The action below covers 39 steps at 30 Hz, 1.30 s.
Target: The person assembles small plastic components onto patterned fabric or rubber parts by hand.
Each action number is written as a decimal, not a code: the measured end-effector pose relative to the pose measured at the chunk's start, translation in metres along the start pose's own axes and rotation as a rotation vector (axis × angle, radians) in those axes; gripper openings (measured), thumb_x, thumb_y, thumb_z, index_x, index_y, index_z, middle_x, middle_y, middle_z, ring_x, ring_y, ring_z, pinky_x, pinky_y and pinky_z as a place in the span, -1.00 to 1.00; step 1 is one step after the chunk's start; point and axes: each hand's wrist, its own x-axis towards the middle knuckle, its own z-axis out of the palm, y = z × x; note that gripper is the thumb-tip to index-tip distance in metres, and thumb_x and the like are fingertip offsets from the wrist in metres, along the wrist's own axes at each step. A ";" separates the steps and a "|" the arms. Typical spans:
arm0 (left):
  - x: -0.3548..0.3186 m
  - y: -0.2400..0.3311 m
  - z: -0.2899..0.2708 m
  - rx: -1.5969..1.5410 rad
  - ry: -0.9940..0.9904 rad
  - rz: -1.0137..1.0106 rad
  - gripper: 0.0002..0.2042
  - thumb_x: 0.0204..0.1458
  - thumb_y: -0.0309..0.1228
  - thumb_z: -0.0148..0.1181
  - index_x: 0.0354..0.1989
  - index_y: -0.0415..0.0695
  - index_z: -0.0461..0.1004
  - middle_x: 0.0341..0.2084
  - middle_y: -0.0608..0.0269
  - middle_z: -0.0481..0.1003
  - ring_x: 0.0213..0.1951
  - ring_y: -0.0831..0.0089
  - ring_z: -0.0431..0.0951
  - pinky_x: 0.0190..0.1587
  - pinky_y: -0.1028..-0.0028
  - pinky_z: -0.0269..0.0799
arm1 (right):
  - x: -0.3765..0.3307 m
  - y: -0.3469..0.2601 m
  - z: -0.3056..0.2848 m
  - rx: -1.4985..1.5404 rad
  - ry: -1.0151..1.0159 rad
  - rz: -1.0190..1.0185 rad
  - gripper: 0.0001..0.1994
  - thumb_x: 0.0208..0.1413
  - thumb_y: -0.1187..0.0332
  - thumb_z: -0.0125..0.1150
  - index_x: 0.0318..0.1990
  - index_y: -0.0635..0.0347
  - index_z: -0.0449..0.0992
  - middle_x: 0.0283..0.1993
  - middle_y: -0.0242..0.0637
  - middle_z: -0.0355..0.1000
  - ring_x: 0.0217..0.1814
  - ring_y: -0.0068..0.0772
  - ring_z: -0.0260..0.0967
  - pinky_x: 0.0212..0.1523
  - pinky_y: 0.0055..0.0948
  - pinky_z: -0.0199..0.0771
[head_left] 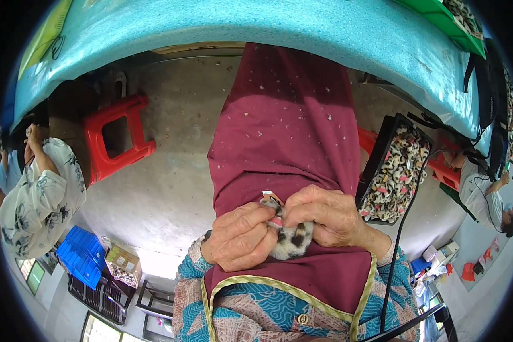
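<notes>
Okay, head view: we had both hands on one small spotted plush piece [293,241], over the maroon apron [285,137], at 5 o'clock from view centre. Our left hand [242,235] pinched it from 9 o'clock, beside its pink patch [275,222]; our right hand [328,214] grasped its upper edge from 2 o'clock. Neither grip was released. We judged the step to be close two-handed fingertip work at that patch; fingers hid the exact operation. Next move, in our judgement, called for a steady left pinch and small right-fingertip motions. Relative to the grip: pink patch sat between both sets of fingertips, spotted body showed at 5 o'clock from it. Black crate [375,157] of similar pieces [390,194] stood at 2 o'clock from the plush.
</notes>
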 end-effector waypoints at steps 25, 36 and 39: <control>0.018 0.005 0.009 0.021 -0.106 0.141 -0.71 -0.57 -0.39 0.11 -0.53 -0.21 0.41 -0.56 0.24 0.30 -0.57 0.43 0.39 -0.64 0.57 0.30 | -0.005 0.013 -0.013 0.218 -0.101 0.177 -0.82 -0.26 0.70 0.16 -0.43 0.30 0.40 -0.41 -0.25 0.49 -0.33 -0.35 0.50 -0.28 -0.47 0.49; 0.043 0.012 0.003 0.069 -0.105 0.202 -0.64 -0.60 -0.37 0.07 -0.48 -0.23 0.46 -0.55 0.24 0.31 -0.54 0.42 0.43 -0.57 0.56 0.36 | -0.011 0.010 -0.019 -0.003 -0.012 -0.178 -0.67 -0.31 0.57 0.30 -0.30 0.28 0.38 -0.30 -0.15 0.44 -0.27 -0.24 0.47 -0.31 -0.43 0.51; 0.053 0.014 -0.001 0.193 -0.159 0.297 -0.61 -0.64 -0.33 0.02 -0.49 -0.21 0.46 -0.55 0.25 0.32 -0.54 0.41 0.44 -0.56 0.56 0.37 | -0.011 0.008 -0.020 -0.065 0.026 -0.210 -0.66 -0.29 0.46 0.37 -0.30 0.26 0.37 -0.31 -0.14 0.46 -0.29 -0.28 0.48 -0.37 -0.46 0.50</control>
